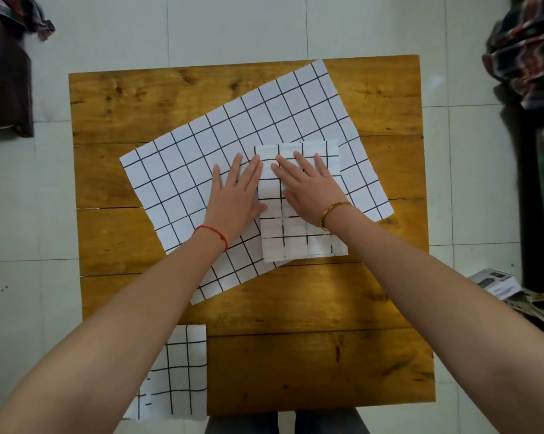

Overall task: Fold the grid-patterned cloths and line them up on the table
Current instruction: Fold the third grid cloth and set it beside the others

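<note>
both hands flat, fingers straight: left hand (237, 191) & right hand (308, 189) press folded cloth (299, 236) atop spread cloth (183, 170) on table (295, 308).

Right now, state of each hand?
Left hand: open, flat on the unfolded white grid-patterned cloth.
Right hand: open, flat, pressing the folded white grid-patterned cloth.

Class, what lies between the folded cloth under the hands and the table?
The head view shows a large unfolded cloth between the folded cloth and table.
</note>
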Demonstrator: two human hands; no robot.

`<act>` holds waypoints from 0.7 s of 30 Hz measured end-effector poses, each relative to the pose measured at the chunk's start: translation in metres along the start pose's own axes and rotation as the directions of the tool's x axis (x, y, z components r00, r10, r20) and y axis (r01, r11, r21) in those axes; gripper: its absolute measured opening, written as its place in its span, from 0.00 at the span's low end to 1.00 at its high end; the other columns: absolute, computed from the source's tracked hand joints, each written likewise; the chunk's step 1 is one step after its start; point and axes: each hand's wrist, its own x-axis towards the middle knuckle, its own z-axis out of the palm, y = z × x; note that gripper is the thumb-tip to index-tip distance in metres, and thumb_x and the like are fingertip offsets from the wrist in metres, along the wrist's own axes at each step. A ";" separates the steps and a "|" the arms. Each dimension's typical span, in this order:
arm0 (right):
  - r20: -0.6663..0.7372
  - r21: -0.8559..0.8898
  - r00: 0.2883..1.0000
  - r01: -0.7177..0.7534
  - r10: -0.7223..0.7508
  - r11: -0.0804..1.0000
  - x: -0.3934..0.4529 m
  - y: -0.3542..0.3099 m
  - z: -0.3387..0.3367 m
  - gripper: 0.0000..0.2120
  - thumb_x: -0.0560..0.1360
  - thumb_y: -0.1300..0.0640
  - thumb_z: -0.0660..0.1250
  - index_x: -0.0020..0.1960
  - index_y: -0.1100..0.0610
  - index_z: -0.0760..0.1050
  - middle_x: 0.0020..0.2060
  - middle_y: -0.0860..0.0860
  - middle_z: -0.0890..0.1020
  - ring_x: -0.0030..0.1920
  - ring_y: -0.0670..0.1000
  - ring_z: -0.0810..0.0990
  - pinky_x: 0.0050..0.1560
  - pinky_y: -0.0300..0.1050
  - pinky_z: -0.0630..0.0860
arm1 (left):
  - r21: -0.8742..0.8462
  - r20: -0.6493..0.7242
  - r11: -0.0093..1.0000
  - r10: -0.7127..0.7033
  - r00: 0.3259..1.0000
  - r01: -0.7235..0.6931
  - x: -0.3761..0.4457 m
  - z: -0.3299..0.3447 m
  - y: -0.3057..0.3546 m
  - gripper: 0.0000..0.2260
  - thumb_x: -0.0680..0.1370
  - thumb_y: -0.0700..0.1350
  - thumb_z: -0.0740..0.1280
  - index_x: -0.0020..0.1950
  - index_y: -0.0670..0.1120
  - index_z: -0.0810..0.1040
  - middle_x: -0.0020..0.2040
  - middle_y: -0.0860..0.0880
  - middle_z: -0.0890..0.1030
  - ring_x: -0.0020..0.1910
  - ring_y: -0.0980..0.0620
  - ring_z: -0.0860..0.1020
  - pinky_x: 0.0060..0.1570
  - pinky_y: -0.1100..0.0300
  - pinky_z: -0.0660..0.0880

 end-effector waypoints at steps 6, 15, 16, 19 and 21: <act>0.020 0.023 0.999 -0.043 0.042 0.999 -0.001 -0.007 0.000 0.27 0.82 0.50 0.47 0.78 0.52 0.44 0.78 0.48 0.47 0.77 0.57 0.47 0.75 0.62 0.46 | 0.086 0.057 0.987 0.134 0.989 -0.139 -0.051 0.014 0.005 0.37 0.80 0.64 0.50 0.79 0.44 0.42 0.80 0.47 0.43 0.78 0.42 0.44 0.72 0.36 0.53; 0.047 -0.001 0.997 -0.063 0.063 0.998 -0.001 -0.011 0.001 0.26 0.82 0.50 0.43 0.78 0.52 0.40 0.78 0.48 0.44 0.77 0.57 0.44 0.75 0.61 0.43 | 0.027 0.112 0.942 0.329 0.938 -0.333 -0.122 0.030 0.013 0.33 0.81 0.62 0.48 0.79 0.47 0.41 0.80 0.48 0.42 0.78 0.43 0.40 0.72 0.37 0.49; 0.052 -0.004 0.996 -0.067 0.067 0.998 -0.001 -0.011 0.001 0.26 0.82 0.50 0.43 0.78 0.52 0.40 0.78 0.48 0.44 0.77 0.57 0.43 0.75 0.61 0.43 | 0.022 0.113 0.938 0.341 0.933 -0.345 -0.126 0.030 0.013 0.33 0.81 0.62 0.47 0.79 0.47 0.40 0.80 0.48 0.42 0.78 0.43 0.40 0.72 0.37 0.49; 0.048 -0.010 0.996 -0.074 0.074 0.997 -0.001 -0.013 0.002 0.26 0.82 0.50 0.43 0.78 0.52 0.41 0.78 0.48 0.44 0.77 0.58 0.43 0.75 0.62 0.43 | 0.014 0.092 0.931 0.362 0.928 -0.365 -0.132 0.031 0.013 0.32 0.82 0.61 0.48 0.80 0.47 0.43 0.80 0.48 0.43 0.78 0.43 0.42 0.72 0.36 0.50; 0.041 -0.016 0.996 -0.080 0.081 0.997 0.000 -0.014 0.005 0.26 0.82 0.51 0.44 0.78 0.52 0.41 0.78 0.48 0.44 0.77 0.58 0.44 0.75 0.62 0.43 | 0.008 0.097 0.926 0.376 0.922 -0.378 -0.134 0.032 0.013 0.30 0.82 0.60 0.47 0.80 0.47 0.45 0.80 0.48 0.45 0.78 0.43 0.43 0.72 0.36 0.50</act>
